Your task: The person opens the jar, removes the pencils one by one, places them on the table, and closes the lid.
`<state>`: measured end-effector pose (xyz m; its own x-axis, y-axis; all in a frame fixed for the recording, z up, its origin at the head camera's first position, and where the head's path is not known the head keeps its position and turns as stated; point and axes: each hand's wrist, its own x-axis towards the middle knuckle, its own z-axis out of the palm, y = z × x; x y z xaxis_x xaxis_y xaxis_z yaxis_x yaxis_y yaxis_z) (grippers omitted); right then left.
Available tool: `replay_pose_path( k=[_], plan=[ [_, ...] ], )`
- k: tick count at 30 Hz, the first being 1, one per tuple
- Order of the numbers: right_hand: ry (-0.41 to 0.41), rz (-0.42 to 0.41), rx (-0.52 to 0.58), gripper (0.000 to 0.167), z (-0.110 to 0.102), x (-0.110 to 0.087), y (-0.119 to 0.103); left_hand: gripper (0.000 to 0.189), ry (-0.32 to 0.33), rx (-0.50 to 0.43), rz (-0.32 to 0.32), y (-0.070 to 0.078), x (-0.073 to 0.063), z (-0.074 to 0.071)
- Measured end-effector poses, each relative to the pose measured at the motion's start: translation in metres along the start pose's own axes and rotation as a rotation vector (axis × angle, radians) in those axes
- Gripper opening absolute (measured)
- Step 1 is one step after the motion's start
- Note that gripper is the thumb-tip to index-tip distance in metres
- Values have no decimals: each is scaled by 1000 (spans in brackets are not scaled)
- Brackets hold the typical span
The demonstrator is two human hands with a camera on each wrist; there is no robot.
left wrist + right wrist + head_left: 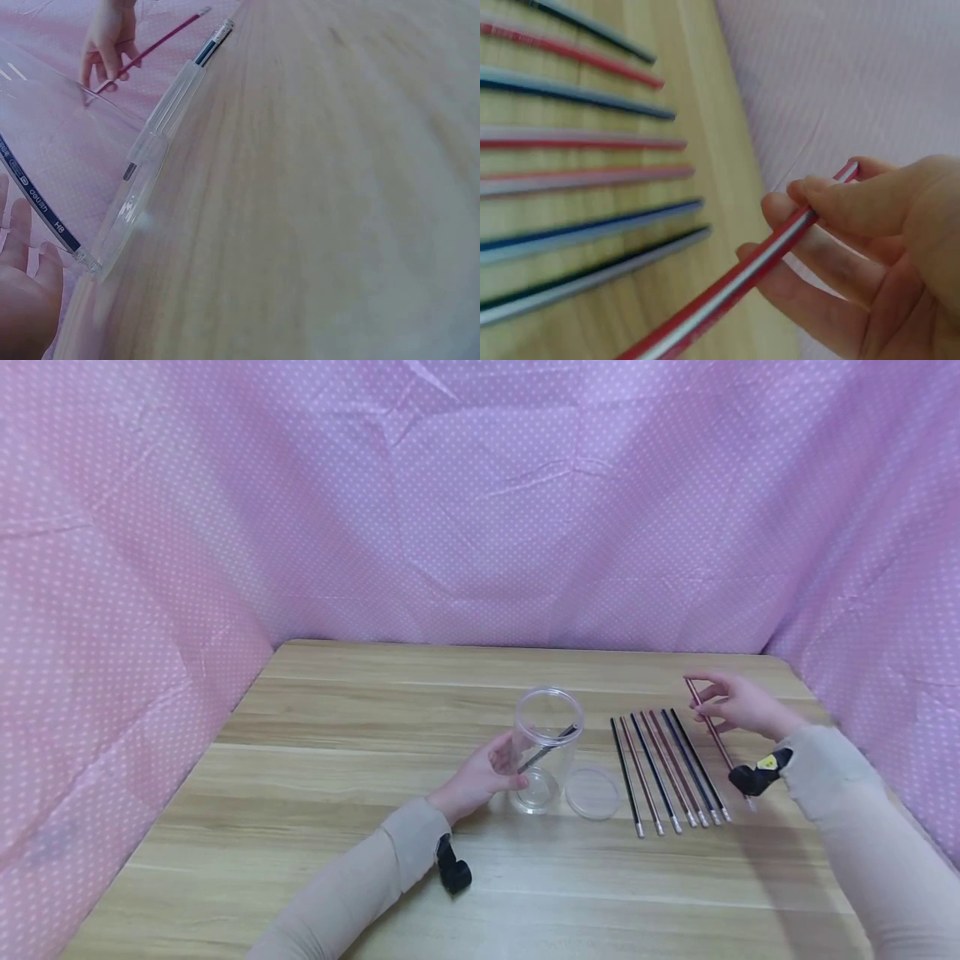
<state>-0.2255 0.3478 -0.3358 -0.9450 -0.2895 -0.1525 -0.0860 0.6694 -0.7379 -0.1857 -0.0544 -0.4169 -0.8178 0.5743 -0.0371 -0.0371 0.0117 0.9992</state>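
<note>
My left hand grips a clear plastic jar standing on the table, thumb and fingers round its lower side. Inside leans a dark pencil marked HB, its eraser end down at the bottom. In my right hand a red pencil is pinched between thumb and fingers, held up at the right of the row with its eraser end toward the table's front. Several pencils, black, blue and red, lie side by side between the jar and my right hand, erasers toward me.
A round clear lid lies on the table right of the jar, close to the pencil row. The wooden table is bordered at the back and sides by a pink dotted cloth.
</note>
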Motion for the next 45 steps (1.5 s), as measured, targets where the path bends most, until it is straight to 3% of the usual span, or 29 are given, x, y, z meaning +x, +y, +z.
replay_pose_path(
  k=[11,21,33,45],
  plan=[
    [16,13,-51,61,3,4,35,76,6,-8,-21,-2,1,0],
    [65,-6,-65,58,12,11,52,76,36,-7,-63,3,1,-2],
    [87,54,-83,56,25,20,58,75,21,-16,-41,5,1,-5],
    [128,34,-176,50,31,19,59,75,10,-23,-31,2,2,-5]
  ],
)
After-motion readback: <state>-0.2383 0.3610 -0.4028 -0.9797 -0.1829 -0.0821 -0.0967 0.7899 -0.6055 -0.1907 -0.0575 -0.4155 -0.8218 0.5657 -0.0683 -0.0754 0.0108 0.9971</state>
